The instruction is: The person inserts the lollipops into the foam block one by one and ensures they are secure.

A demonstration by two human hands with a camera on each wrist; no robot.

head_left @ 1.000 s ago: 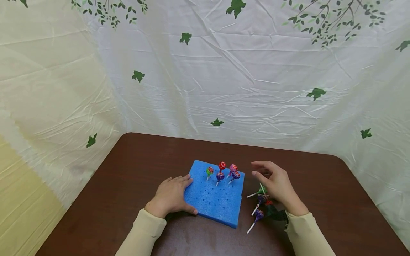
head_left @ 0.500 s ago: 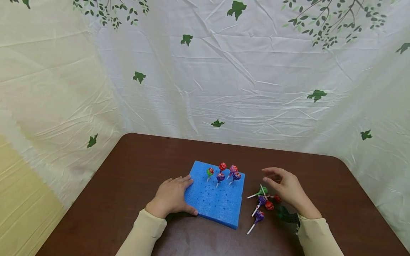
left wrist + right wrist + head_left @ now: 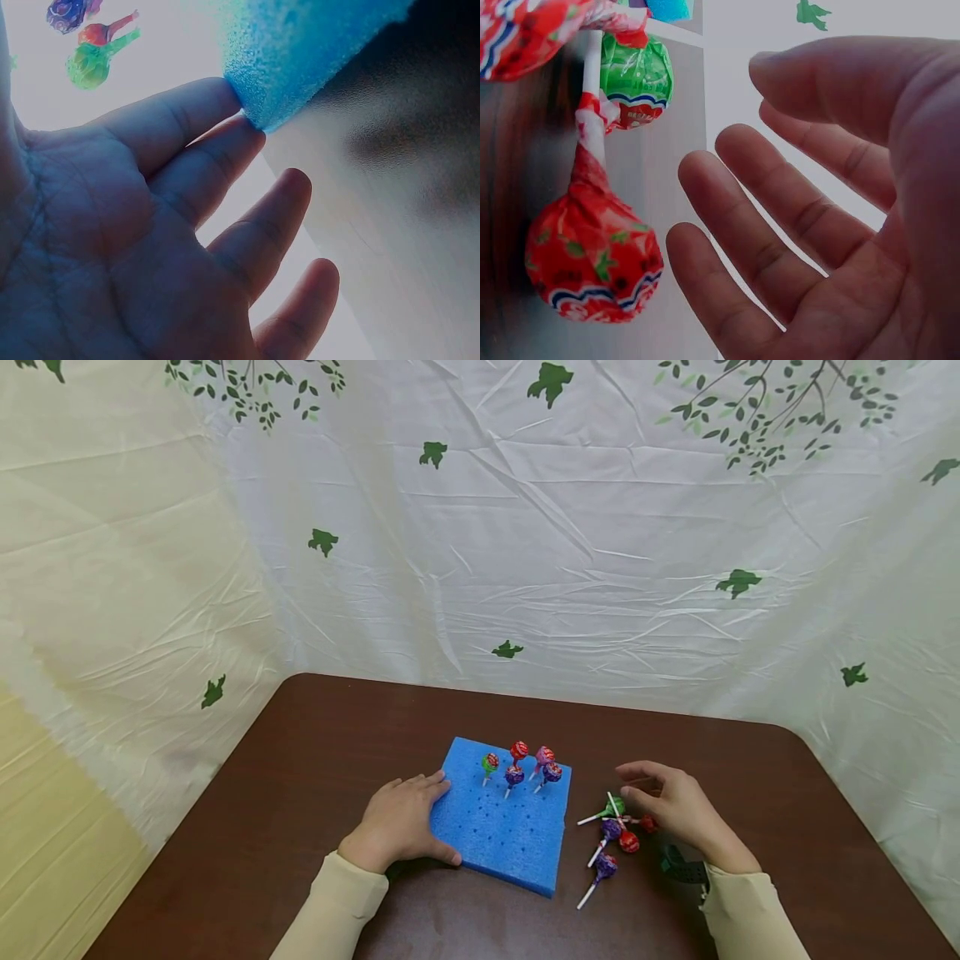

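Note:
My left hand (image 3: 401, 822) rests at the left side of a blue foam board (image 3: 495, 835) full of small holes. Its fingers are straight in the left wrist view, with two fingertips touching the foam's edge (image 3: 277, 67). Several wrapped lollipops stand in the board's far part, among them a green one (image 3: 490, 762), a red one (image 3: 519, 750) and a purple one (image 3: 513, 776). To the right, my right hand (image 3: 678, 806) hovers beside a loose pile of lollipops, fingers loosely bent and holding nothing. A red lollipop (image 3: 596, 262) and a green one (image 3: 637, 75) lie close by its fingertips.
Purple lollipops (image 3: 605, 866) and a red one (image 3: 628, 842) lie on the brown table (image 3: 360, 718) right of the board. A dark strap (image 3: 681, 865) is at the right wrist. Behind the table hangs a white curtain (image 3: 600, 610) with green leaf prints.
My right hand has drawn away from the board to the right and slightly lower, uncovering red lollipops in the pile. The left hand and the board have stayed in place.

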